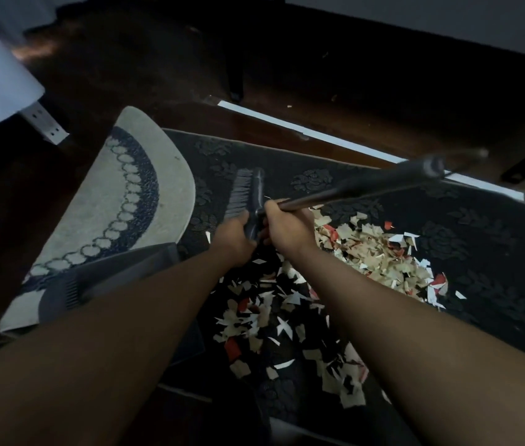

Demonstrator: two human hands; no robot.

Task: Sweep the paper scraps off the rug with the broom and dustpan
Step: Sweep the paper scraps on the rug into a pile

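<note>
We see a dark woven rug (383,194) with raised flowers, matt paper scraps (367,252), a smooth plastic broom (256,201), glossy wooden floor (158,59).

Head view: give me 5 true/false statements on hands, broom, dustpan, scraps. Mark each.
1. The left hand grips the broom head. True.
2. The right hand holds the dustpan. False: it grips the broom handle; the dustpan lies on the floor at the left, partly hidden behind the left forearm.
3. The paper scraps lie on the dark patterned rug. True.
4. The scraps are already in the dustpan. False: they are spread over the rug, none visibly in the pan.
5. The bristles press into the scrap pile. False: they point left, off the pile.
</note>
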